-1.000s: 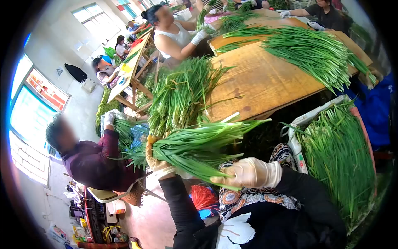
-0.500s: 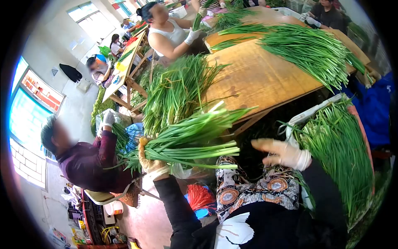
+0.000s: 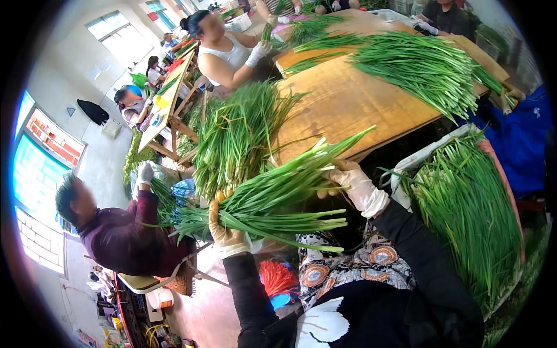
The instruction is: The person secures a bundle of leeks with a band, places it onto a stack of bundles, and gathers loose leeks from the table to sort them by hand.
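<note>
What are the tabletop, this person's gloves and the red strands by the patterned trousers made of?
The tabletop looks like wood, possibly plywood, faintly glossy, going by its yellow-brown, streaky surface. The gloves seem thin rubber or latex, mostly smooth, with pale, wrinkled cuffs. The red strands may be plastic or another fibre, perhaps slightly shiny: they look thin and vivid.

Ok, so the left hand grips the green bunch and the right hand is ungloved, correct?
Not quite: the right hand wears a pale glove, as the head view shows; the left hand does grip the green bunch.
</note>
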`<state>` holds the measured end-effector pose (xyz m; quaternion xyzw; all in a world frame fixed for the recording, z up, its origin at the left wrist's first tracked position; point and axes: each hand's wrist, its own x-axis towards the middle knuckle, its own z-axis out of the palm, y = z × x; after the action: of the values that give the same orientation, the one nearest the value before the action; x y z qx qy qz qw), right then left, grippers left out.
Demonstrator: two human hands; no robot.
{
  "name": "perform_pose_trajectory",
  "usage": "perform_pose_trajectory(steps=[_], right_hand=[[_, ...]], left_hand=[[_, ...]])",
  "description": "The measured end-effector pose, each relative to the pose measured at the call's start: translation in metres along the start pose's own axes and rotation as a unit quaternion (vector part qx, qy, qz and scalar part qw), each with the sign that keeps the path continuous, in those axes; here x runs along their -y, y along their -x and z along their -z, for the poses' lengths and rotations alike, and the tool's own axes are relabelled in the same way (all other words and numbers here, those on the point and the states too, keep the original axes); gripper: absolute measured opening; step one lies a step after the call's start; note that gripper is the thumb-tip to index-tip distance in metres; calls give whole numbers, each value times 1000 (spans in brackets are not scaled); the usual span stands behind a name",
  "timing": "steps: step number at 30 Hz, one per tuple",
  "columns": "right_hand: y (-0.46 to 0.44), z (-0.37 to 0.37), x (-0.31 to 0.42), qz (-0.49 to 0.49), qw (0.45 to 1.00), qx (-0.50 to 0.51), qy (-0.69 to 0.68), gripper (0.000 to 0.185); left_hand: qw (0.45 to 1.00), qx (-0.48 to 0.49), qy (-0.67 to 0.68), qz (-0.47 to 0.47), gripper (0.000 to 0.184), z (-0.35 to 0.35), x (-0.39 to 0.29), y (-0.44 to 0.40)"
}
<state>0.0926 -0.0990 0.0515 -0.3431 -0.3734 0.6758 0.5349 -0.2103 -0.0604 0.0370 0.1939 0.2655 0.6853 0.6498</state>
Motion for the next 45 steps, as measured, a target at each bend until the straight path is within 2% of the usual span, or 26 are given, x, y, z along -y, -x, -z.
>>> perform_pose_trajectory(steps=[3,5,7,8,9,10,13,15,17,19,20,21,23,24,25,26,29,31,33,36,37,39,42,43,44,45], right_hand=[[0,6,-7,34,996,-15,83,25],[4,6,-13,82,984,-9,155,25],[-4,22,-27,282,845,0,454,26],[-8,23,-32,361,775,-31,518,27],[-6,25,-33,362,774,-31,519,27],[-2,21,-28,390,748,-78,532,25],[2,20,-27,473,687,-123,538,18],[4,25,-30,456,779,-60,426,20],[8,21,-28,473,776,-57,415,17],[25,9,-16,294,956,-18,-3,15],[48,4,12,274,960,-57,-4,13],[49,28,16,185,962,-1,-199,13],[70,33,35,277,927,-213,-137,14],[78,66,34,250,864,-34,-436,21],[83,92,38,248,884,117,-380,24],[86,111,32,229,964,58,-120,20],[74,79,23,62,892,17,446,27],[49,58,5,257,825,-2,504,34],[33,23,15,222,864,-50,450,34],[9,2,14,256,760,-64,595,27],[-4,10,-1,296,706,-92,637,22],[-9,15,-4,382,739,-25,554,25],[11,34,14,331,796,-29,506,23],[28,38,26,189,930,-27,314,25],[43,44,45,25,963,-84,256,26],[55,53,49,5,951,-136,276,27]], left_hand=[[999,-10,5,37,34,-3,5,4],[990,-135,-2,36,31,-20,5,9],[987,-159,-5,27,35,-13,8,9],[993,-63,-97,-35,37,4,14,6],[977,34,-187,-96,39,19,17,5],[858,79,-430,-268,43,13,27,17],[887,130,-367,-247,44,-4,28,26],[893,124,-363,-234,45,-5,28,29],[972,-37,-217,-82,46,-2,24,27],[981,-30,-177,-80,49,12,23,23],[955,53,-241,-163,51,15,22,25],[912,134,-303,-243,52,20,20,27],[940,64,-268,-204,56,59,3,14],[949,46,-243,-197,56,71,-3,11],[957,27,-218,-189,56,79,-7,10],[965,9,-192,-180,57,82,-9,9],[957,-10,-240,-162,57,50,-11,16],[983,-57,-140,-102,56,30,-15,17],[993,-105,-37,-46,56,26,-11,17],[876,37,-414,-244,51,12,10,29],[876,37,-415,-245,51,1,6,31],[976,15,-194,-97,46,-13,-4,33],[981,23,-144,-130,43,42,-24,19],[990,48,-46,-121,43,52,-32,20],[993,52,11,-106,54,46,-40,29],[918,114,-274,-264,61,54,-39,31]])
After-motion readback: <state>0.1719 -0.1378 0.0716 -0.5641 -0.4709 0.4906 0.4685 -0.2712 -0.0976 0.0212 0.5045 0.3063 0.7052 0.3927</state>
